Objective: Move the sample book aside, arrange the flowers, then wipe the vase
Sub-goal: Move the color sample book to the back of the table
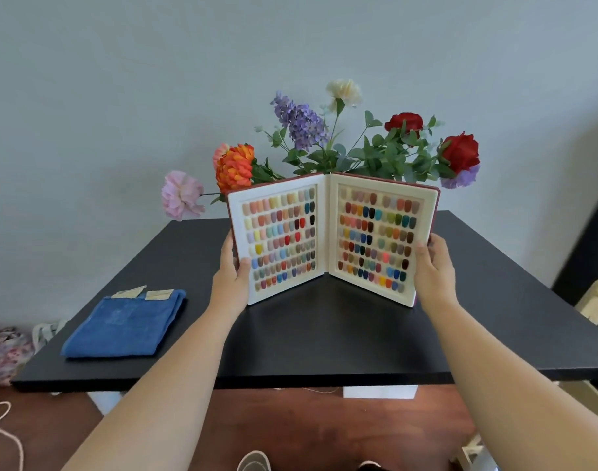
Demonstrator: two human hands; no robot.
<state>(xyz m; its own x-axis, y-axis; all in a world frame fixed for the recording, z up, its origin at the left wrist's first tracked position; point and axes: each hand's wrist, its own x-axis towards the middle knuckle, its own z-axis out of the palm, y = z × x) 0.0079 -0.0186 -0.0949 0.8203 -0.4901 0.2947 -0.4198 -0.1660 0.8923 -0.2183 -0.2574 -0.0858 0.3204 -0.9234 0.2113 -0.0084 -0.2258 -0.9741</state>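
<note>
The sample book stands upright and open in a V on the black table, its white pages filled with rows of coloured nail swatches. My left hand grips its left edge and my right hand grips its right edge. Behind it rise the flowers: pink, orange, purple, cream and red blooms with green leaves. The vase is hidden behind the book.
A folded blue cloth lies on the table's front left. A grey wall stands right behind the table. A floral bag sits on the floor at the left, and a pale chair at the right.
</note>
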